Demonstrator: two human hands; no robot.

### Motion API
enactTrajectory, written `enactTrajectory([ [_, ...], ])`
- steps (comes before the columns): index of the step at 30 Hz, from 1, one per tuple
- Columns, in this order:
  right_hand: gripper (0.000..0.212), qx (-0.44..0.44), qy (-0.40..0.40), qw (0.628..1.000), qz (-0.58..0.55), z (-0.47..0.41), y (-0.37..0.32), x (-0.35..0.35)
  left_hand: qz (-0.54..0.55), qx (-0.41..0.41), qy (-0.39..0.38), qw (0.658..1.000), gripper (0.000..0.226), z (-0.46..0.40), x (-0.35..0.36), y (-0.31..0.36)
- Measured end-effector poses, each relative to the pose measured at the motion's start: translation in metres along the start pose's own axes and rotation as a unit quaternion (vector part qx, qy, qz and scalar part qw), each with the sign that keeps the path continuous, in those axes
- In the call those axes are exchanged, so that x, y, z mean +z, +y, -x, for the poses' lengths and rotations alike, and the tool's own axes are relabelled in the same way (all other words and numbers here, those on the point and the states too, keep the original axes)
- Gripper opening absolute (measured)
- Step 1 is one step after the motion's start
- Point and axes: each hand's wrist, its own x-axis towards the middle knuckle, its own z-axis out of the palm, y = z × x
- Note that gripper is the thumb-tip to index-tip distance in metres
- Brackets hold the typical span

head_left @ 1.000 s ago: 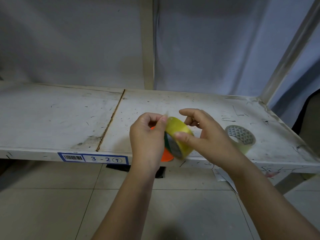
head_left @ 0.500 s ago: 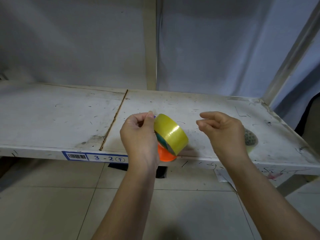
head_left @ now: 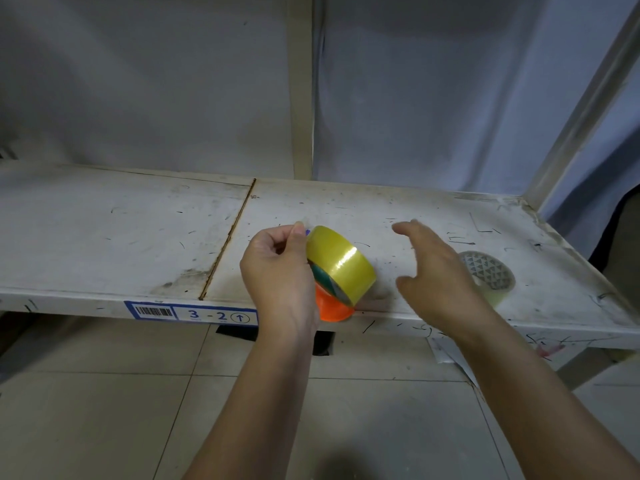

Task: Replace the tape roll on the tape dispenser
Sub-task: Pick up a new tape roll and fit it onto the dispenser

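A yellow tape roll (head_left: 341,263) sits tilted on an orange tape dispenser (head_left: 334,308), held just above the front edge of a white shelf (head_left: 121,237). My left hand (head_left: 278,275) grips the dispenser and roll from the left, thumb near the roll's top edge. Most of the dispenser is hidden behind that hand and the roll. My right hand (head_left: 440,275) hovers to the right of the roll with fingers spread, touching nothing. A nearly used-up clear tape roll (head_left: 488,275) with a patterned core lies flat on the shelf, partly behind my right hand.
The shelf has a seam (head_left: 228,237) left of my hands and a blue label (head_left: 192,311) reading 3-2 on its front edge. An upright post (head_left: 301,88) stands at the back, a slanted one (head_left: 585,98) at the right. Tiled floor (head_left: 104,410) lies below.
My right hand let go of the yellow roll, drew away to the right and opened its fingers. My left hand kept hold of the dispenser and roll, shifting slightly left.
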Motion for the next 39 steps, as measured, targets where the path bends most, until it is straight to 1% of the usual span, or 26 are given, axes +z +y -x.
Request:
enactTrajectory([
  [1,0.071,-0.011,-0.033,0.999,-0.018,0.003,-0.004,-0.001,0.002,-0.001,0.004,1.0,0.011,0.0,0.0,0.0],
  [2,0.073,-0.027,-0.05,0.997,-0.059,0.006,-0.01,-0.002,0.004,-0.001,0.009,1.0,0.011,0.0,0.001,0.0],
  [4,0.067,-0.055,-0.081,0.979,-0.176,0.009,-0.016,-0.003,0.003,0.002,0.018,1.0,0.012,0.001,0.002,0.0],
  [5,0.065,-0.064,-0.109,0.969,-0.212,0.01,-0.016,-0.001,0.004,0.003,0.021,1.0,0.013,0.001,0.002,0.0],
  [6,0.067,-0.07,-0.137,0.966,-0.209,0.009,-0.017,0.001,0.006,0.005,0.023,1.0,0.014,0.001,0.002,-0.001],
  [7,0.073,-0.077,-0.152,0.97,-0.175,0.009,-0.017,0.004,0.007,0.006,0.021,1.0,0.013,0.001,0.002,-0.001],
  [8,0.078,-0.084,-0.144,0.977,-0.133,0.009,-0.016,0.01,0.008,0.008,0.016,1.0,0.013,0.001,0.002,-0.001],
  [9,0.077,-0.089,-0.113,0.984,-0.101,0.007,-0.015,0.016,0.007,0.01,0.005,1.0,0.012,0.002,0.002,-0.001],
  [10,0.068,-0.092,-0.067,0.989,-0.09,0.006,-0.014,0.021,0.007,0.011,-0.01,1.0,0.012,0.002,0.002,0.0],
  [12,0.041,-0.084,0.014,0.988,-0.13,0.003,-0.01,0.027,0.002,0.011,-0.04,0.999,0.015,0.002,0.002,0.003],
  [13,0.031,-0.068,0.039,0.982,-0.174,0.0,-0.008,0.028,-0.012,0.011,-0.048,0.999,0.017,0.001,0.001,0.006],
  [15,0.018,-0.018,0.065,0.965,-0.253,-0.006,-0.005,0.026,-0.064,0.01,-0.038,0.997,0.021,-0.004,0.0,0.006],
  [17,0.013,0.021,0.07,0.955,-0.287,-0.012,-0.005,0.022,-0.126,-0.015,-0.016,0.992,0.019,-0.013,-0.004,-0.007],
  [18,0.012,0.037,0.071,0.953,-0.293,-0.014,-0.004,0.022,-0.16,-0.041,-0.012,0.986,0.019,-0.018,-0.007,-0.016],
  [20,0.014,0.078,0.066,0.948,-0.302,-0.019,-0.001,0.027,-0.23,-0.104,-0.028,0.967,0.032,-0.022,-0.01,-0.035],
  [22,0.014,0.111,0.052,0.948,-0.293,-0.024,0.002,0.033,-0.279,-0.141,-0.062,0.948,0.042,-0.023,-0.012,-0.049],
  [24,0.017,0.125,0.034,0.951,-0.282,-0.027,0.002,0.039,-0.305,-0.151,-0.097,0.935,0.043,-0.022,-0.012,-0.055],
  [26,0.022,0.127,0.019,0.951,-0.282,-0.029,0.0,0.043,-0.342,-0.141,-0.123,0.921,0.04,-0.022,-0.01,-0.06],
  [28,0.021,0.122,0.008,0.949,-0.291,-0.029,-0.004,0.046,-0.395,-0.122,-0.133,0.901,0.04,-0.02,-0.009,-0.063],
  [30,0.018,0.11,0.006,0.951,-0.289,-0.03,-0.007,0.048,-0.42,-0.11,-0.127,0.892,0.04,-0.019,-0.007,-0.063],
  [35,0.02,0.089,0.028,0.962,-0.258,-0.03,-0.007,0.049,-0.367,-0.134,-0.118,0.913,0.034,-0.021,-0.005,-0.057],
  [39,0.023,0.058,0.047,0.98,-0.186,-0.031,-0.003,0.047,-0.234,-0.193,-0.109,0.947,0.041,-0.023,-0.007,-0.054],
])
